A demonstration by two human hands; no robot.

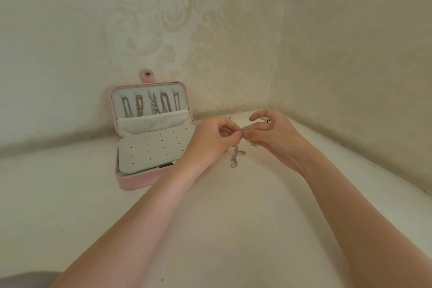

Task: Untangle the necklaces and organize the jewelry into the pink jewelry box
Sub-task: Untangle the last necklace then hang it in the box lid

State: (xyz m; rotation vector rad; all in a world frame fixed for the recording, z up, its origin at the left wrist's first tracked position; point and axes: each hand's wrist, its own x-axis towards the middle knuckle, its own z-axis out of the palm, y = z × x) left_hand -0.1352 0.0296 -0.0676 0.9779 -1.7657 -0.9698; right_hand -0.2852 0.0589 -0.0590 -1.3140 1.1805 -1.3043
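White tabletop (233, 229) fills most of the near view, a bit scuffed with a few dark specks, and there's a grey bit of something (25, 279) poking in at the near left corner, can't tell what it is. Both bare forearms reach in from the near edge and meet around the middle.

Left hand (211, 139) has its fingers curled in, thumb and fingertips pinching the top of a thin silvery necklace chain (235, 155). Right hand (268, 133) is pinching the same chain right next to it, index and thumb closed on it, with the other fingers arched up loosely above. The rest of the chain hangs down bunched up between the two hands, its lower end reaching the table.

Just beside the dangling chain there are a couple of small gold pieces (243, 152) lying on the table, too tiny to tell what exactly. Something dark and small (267, 120) sits just behind the right hand's fingers, can't make it out either.

Further left is the pink jewelry box (140, 180), open, lid propped upright against the wall. Its base is covered by a white panel with rows of little holes (152, 147). Several chains (152, 106) hang in the lid above a white pocket (154, 121), and the snap tab (147, 75) sticks up on top.

Far back is cream damask wallpaper (210, 30), meeting in a corner on the right.
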